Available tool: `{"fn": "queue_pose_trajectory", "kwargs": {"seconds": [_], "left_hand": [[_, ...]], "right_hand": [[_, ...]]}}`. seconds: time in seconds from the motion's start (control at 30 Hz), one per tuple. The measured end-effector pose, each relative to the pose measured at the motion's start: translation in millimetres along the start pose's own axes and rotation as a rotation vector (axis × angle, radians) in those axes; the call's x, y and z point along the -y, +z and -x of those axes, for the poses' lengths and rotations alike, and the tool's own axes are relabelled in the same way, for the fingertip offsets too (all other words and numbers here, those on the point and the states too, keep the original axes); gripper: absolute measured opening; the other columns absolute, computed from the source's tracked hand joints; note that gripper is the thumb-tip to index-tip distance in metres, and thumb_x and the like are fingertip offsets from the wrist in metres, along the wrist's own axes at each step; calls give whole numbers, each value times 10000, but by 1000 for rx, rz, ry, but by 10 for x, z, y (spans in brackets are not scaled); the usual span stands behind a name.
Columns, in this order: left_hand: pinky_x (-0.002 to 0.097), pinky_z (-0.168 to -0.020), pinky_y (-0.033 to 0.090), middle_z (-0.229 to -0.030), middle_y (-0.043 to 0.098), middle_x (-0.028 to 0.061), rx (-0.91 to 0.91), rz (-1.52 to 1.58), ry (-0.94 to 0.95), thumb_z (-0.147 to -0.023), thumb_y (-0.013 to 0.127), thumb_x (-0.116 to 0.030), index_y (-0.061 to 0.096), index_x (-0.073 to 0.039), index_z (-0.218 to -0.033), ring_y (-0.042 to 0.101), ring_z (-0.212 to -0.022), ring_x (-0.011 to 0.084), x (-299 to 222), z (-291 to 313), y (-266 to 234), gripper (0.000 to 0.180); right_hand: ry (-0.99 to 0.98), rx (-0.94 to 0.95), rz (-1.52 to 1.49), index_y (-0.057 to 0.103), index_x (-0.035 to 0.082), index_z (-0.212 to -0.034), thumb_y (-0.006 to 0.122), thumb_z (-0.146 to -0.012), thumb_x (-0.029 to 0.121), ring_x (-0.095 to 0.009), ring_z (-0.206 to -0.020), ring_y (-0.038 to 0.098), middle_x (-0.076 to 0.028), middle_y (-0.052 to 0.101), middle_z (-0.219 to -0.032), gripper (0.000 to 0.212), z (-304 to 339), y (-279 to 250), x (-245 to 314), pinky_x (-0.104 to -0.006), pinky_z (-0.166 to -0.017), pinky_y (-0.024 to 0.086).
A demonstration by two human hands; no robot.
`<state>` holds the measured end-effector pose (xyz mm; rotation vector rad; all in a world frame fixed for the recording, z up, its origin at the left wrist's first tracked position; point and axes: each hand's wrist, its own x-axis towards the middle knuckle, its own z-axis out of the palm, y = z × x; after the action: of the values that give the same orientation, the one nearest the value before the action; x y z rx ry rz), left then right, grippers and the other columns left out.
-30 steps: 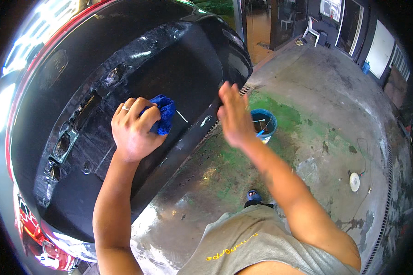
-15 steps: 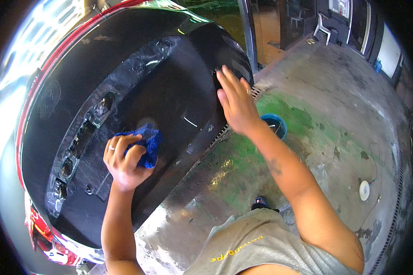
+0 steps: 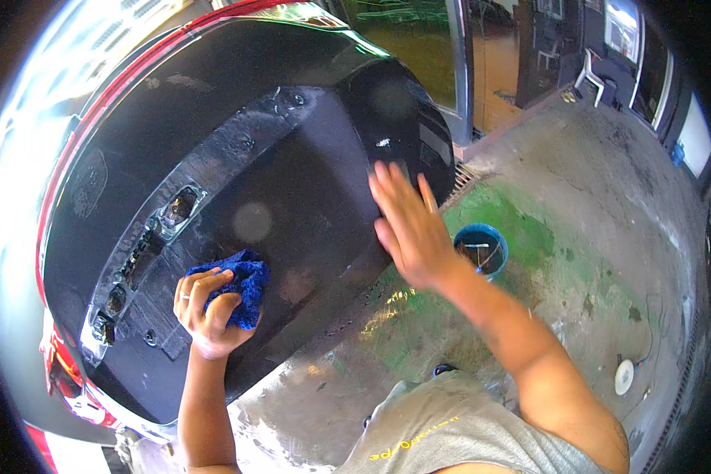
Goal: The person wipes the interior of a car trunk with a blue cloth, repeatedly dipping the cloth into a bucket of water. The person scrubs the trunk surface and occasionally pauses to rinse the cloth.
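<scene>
A large black car panel (image 3: pixel 292 197), which looks like a trunk lid, fills the left and middle of the view. My left hand (image 3: pixel 209 312) is closed around a bunched blue cloth (image 3: pixel 249 288) at the panel's lower part, below its long recess (image 3: pixel 180 207). My right hand (image 3: pixel 409 229) lies at the panel's right side, palm down with fingers stretched out. A little motion blur softens its fingertips, and a small greyish patch shows beside them. Whether that hand presses on the surface or hovers just over it is unclear.
A blue bucket (image 3: pixel 482 251) with something in it stands on the green-stained floor to the right. Farther off are a white chair (image 3: pixel 589 76) and a doorway. A white disc (image 3: pixel 624 378) with a cord lies at the right. A red light (image 3: pixel 63 363) sits lower left.
The view has shifted. My right hand has come nearer to me along the panel's right side. My left hand and the blue cloth have also slid slightly nearer.
</scene>
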<state>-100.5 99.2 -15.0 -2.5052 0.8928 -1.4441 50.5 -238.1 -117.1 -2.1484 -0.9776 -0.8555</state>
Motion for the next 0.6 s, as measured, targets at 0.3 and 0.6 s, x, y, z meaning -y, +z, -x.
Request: {"fn": "queue_pose_trajectory", "kwargs": {"seconds": [0.3, 0.6], "left_hand": [[500, -815, 600, -1065, 755, 136, -21, -41, -69, -552, 883, -112, 604, -133, -867, 748, -927, 371, -134, -128, 149, 422], [487, -844, 595, -1100, 760, 154, 44, -133, -160, -533, 890, -115, 648, -119, -905, 745, -965, 371, -252, -115, 118, 444]], "right_hand": [[-53, -183, 129, 426, 42, -1631, 450, -1169, 395, -396, -1598, 413, -205, 420, -1734, 582, -1524, -31, -766, -707, -1275, 269], [-84, 9, 103, 356, 29, -1688, 472, -1146, 382, -385, -1640, 337, -187, 357, -1771, 657, -402, -77, -331, -696, -1295, 225]]}}
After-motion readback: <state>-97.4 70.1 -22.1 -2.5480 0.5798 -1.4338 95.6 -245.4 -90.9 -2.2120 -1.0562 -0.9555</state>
